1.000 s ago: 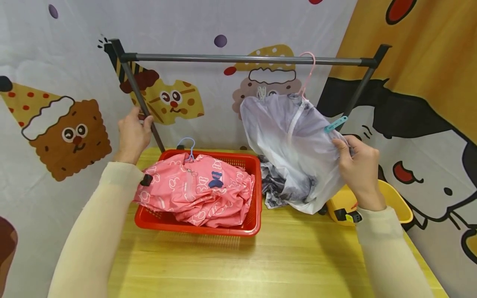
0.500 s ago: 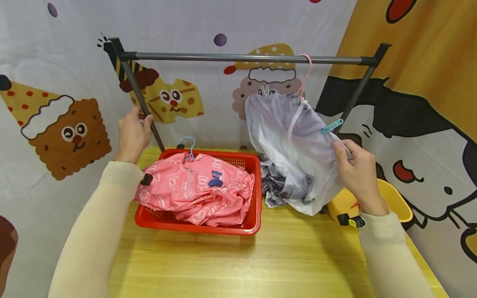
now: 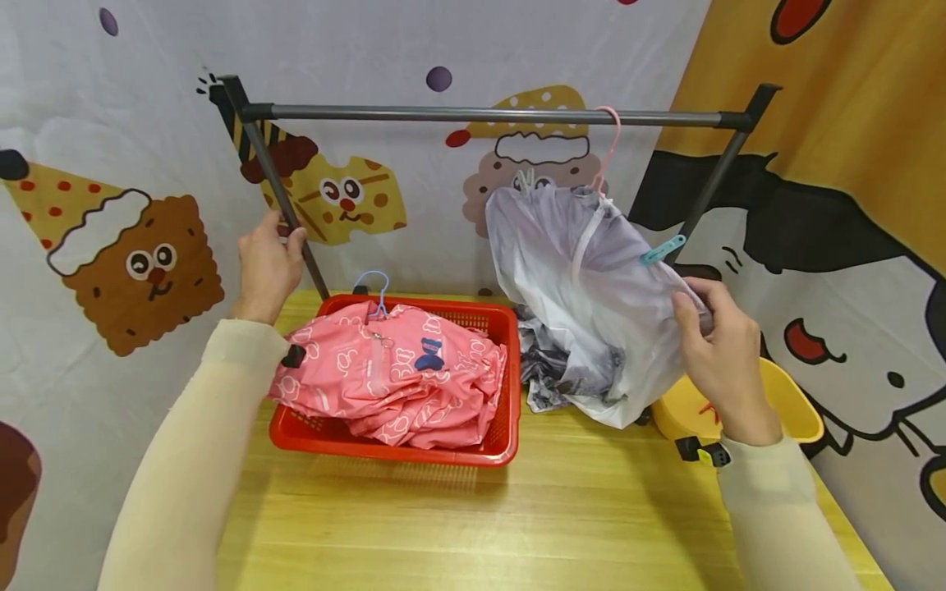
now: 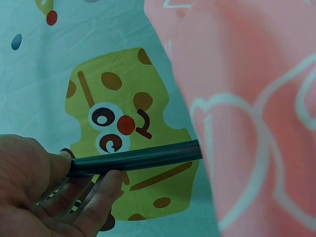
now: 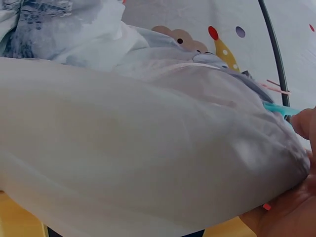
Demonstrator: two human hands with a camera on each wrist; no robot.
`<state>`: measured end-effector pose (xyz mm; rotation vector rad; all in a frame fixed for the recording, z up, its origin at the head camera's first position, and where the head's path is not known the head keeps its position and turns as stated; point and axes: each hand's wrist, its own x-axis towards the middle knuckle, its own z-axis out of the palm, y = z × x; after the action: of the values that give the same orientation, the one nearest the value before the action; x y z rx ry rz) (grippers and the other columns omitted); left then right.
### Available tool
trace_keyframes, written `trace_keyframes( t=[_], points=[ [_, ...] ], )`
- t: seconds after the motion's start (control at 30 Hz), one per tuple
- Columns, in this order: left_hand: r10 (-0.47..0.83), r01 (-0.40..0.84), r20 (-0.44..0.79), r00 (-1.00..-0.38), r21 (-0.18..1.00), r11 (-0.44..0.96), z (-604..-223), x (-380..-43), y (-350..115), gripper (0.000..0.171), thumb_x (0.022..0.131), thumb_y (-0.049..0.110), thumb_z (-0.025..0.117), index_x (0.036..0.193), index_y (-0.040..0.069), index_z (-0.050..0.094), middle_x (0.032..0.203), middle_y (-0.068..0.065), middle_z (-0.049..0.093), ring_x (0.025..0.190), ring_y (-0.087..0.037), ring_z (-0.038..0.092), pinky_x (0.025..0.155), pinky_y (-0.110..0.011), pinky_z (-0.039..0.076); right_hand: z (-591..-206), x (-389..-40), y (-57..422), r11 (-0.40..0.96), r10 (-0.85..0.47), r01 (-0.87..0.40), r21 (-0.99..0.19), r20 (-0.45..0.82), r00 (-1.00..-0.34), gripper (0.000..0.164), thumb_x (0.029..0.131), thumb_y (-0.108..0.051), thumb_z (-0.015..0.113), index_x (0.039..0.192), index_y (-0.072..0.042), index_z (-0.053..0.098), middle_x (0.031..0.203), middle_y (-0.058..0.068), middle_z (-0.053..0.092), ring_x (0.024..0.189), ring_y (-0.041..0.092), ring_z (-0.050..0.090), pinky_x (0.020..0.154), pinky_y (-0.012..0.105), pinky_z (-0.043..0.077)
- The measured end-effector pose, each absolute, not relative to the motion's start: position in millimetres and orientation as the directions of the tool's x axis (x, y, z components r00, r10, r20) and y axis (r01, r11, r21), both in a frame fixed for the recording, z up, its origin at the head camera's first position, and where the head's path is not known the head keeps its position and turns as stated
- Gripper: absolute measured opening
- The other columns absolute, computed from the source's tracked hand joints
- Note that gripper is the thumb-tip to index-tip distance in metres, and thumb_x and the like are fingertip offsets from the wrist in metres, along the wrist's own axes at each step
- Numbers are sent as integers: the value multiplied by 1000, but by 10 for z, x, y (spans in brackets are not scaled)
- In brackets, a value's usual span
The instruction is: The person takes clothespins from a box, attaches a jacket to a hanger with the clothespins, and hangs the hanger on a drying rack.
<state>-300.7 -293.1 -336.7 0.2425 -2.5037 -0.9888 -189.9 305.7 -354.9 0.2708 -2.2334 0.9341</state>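
A pale grey-white garment (image 3: pixel 584 287), dark-patterned at its lower end, hangs from a pink hanger (image 3: pixel 609 152) on the rack's top bar (image 3: pixel 443 116). My right hand (image 3: pixel 720 353) pinches the garment's right edge between thumb and fingers. Just above that hand a teal clothespin (image 3: pixel 663 249) clips the same edge; a white clothespin (image 3: pixel 525 180) sits on the opposite shoulder. At the far left, my left hand (image 3: pixel 268 267) grips the rack's left post (image 3: pixel 268 164). The left wrist view shows its thumb and fingers (image 4: pixel 106 197) on either side of the post.
A red basket (image 3: pixel 399 456) on the wooden table (image 3: pixel 532 525) holds a pink printed jacket (image 3: pixel 399 377) with a blue hanger (image 3: pixel 373 279). Behind the right forearm stands a yellow container (image 3: pixel 798 410). A cartoon-printed cloth (image 3: pixel 369 49) covers the wall behind the rack.
The garment's left shoulder has swung slightly right. My right hand dipped left, then moved back right and a little lower, still holding the edge. The left hand keeps its place on the post.
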Motion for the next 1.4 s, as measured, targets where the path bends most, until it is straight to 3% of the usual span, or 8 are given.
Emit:
trace_keyframes(
  t=[0.13,0.27,0.37,0.43,0.6,0.83,1.1,1.4],
  points=[
    [-312,-1,336,-889,679,734,-3372,-3011,-2928,47,125,36,54,160,5,58,148,-28,71,123,-47,73,114,-65,65,-3577,-1864,3032,733,66,-463,-499,729,-681,41,117,-18,69,152,2,67,138,29,78,104,-14,55,94,-1,44],
    [-314,-2,334,-889,682,731,-3374,-3014,-2929,48,125,37,54,161,6,58,149,-28,71,123,-47,72,113,-65,65,-3623,-1851,3006,740,78,-480,-470,770,-633,43,113,-14,72,153,2,66,144,28,75,117,16,68,108,2,42],
    [-319,-5,328,-889,690,724,-3369,-3017,-2927,49,125,37,54,162,6,58,150,-28,71,122,-46,72,113,-64,65,-3665,-1852,2990,739,77,-504,-447,799,-596,46,110,-11,74,153,4,66,146,31,72,126,43,68,117,5,40],
    [-320,-7,324,-890,694,720,-3365,-3016,-2924,49,125,37,54,162,6,58,151,-28,71,122,-46,72,113,-64,65,-3691,-1852,2983,740,74,-516,-431,816,-574,48,109,-11,74,153,7,65,150,32,69,134,49,66,123,7,39],
    [-316,-7,319,-894,694,720,-3352,-2998,-2917,48,125,36,54,162,5,58,149,-28,71,121,-46,72,113,-64,66,-3733,-1827,2948,756,79,-521,-396,845,-528,51,109,-17,69,153,8,63,159,31,64,148,49,61,131,15,39],
    [-319,-29,295,-900,692,721,-3322,-2973,-2895,51,125,36,53,165,5,53,149,-29,70,119,-46,71,112,-64,66,-3797,-1794,2864,738,84,-566,-368,882,-463,52,108,-23,68,150,6,67,161,29,64,150,49,61,133,31,44],
    [-309,-27,300,-902,676,736,-3362,-2898,-2903,50,124,31,52,164,1,54,151,-31,70,120,-46,71,109,-64,67,-3878,-1773,2727,715,54,-623,-318,913,-403,46,106,-18,67,143,9,70,157,33,65,148,53,61,136,32,42],
    [-320,-58,309,-896,633,772,-3394,-2719,-2868,57,122,40,53,165,3,55,152,-29,70,120,-47,71,97,-64,68,-3876,-1721,2576,728,89,-633,-265,951,-297,38,100,-9,67,132,9,74,152,32,67,156,51,57,139,59,35]
  ],
)
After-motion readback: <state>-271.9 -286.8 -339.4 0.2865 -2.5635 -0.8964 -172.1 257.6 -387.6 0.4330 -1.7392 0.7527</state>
